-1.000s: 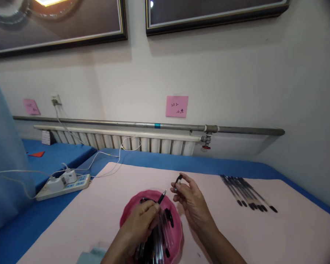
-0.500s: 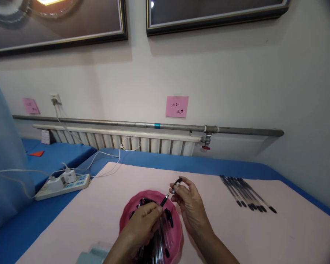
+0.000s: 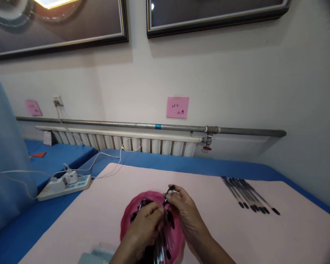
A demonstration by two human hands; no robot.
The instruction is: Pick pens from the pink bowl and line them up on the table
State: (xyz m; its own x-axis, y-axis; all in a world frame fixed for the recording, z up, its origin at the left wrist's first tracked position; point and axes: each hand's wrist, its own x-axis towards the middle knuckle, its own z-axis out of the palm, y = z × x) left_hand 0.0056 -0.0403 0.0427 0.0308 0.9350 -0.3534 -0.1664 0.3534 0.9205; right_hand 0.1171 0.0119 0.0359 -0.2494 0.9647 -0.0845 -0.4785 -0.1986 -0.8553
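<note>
Over a pink scalloped bowl (image 3: 124,216), my left hand (image 3: 145,227) is closed around a pen (image 3: 164,202), its front end pointing up and to the right. Thumb and fingers of my right hand (image 3: 187,212) pinch a black pen cap (image 3: 170,190) at that end. Cap and pen meet there; how far the cap covers the tip is hidden by the fingers. Inside the bowl lie clear pen barrels (image 3: 160,249) and several black caps (image 3: 170,219), partly behind my left hand.
To the right, a fanned row of pens (image 3: 249,194) lies on the pink sheet (image 3: 222,231). A power strip (image 3: 68,188) with plugs and white cables sits at left. Pale blue material (image 3: 95,255) rests at the front edge. A radiator (image 3: 148,145) runs along the wall.
My right hand has moved down and left, bringing the cap to the pen's tip, which was bare and apart from it before. The left hand has stayed nearly in place.
</note>
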